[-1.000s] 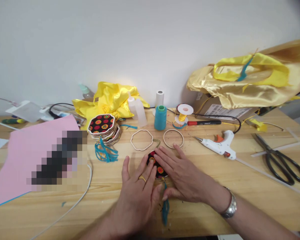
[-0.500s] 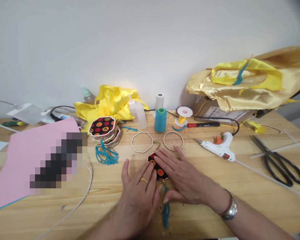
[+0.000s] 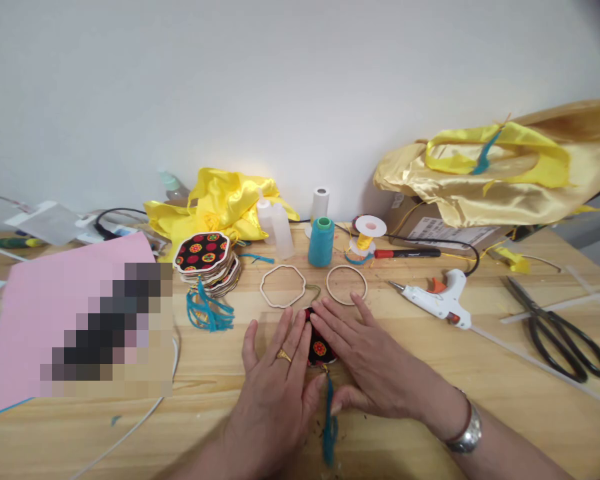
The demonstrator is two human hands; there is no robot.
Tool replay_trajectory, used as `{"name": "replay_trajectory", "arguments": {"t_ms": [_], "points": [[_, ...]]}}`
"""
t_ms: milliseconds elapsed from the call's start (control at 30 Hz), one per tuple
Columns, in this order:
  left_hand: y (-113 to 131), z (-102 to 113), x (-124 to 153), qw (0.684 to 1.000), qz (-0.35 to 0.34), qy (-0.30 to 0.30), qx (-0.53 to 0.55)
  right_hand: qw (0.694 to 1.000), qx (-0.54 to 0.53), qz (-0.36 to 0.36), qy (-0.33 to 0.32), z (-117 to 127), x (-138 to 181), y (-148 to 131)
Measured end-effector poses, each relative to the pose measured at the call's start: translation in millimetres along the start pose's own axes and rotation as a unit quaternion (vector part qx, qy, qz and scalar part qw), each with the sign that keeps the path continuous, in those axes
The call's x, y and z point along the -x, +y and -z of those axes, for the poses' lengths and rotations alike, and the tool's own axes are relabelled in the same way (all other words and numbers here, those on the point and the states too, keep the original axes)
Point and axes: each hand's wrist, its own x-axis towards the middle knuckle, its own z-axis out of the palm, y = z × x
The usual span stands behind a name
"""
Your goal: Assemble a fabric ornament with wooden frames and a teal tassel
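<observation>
Fingers of our gold-ringed left hand (image 3: 271, 380) have shifted further across the black, flower-patterned ornament (image 3: 320, 351), which lies on the pale wooden table (image 3: 205, 403); our silver-bangled right hand (image 3: 373, 360) rests along its right side. We hold both hands flat and unclenched.

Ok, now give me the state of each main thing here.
Black flower-patterned fabric piece: lying flat, partly covered
Left hand and right hand: fingers on it
Black-handled scissors: closed
White plastic glue gun: on its side
Blue thread cone: upright
Shiny yellow cloth: crumpled
White round spool: upright
</observation>
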Motion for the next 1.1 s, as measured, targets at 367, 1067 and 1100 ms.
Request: {"name": "replay_trajectory", "arguments": {"t_ms": [367, 1067, 1100], "points": [[2, -1, -1, 0.997, -0.008, -0.037, -0.06, 1.0, -0.017, -0.005, -0.023, 0, -2, 0], [-21, 29, -26, 0.992, 0.008, 0.056, -0.116, 0.923, -0.098, -0.198, 0.315, -4, 3, 25], [-22, 32, -31, 0.991, 0.009, 0.034, -0.127, 0.927, -0.092, -0.194, 0.308, -5, 2, 25]]}}
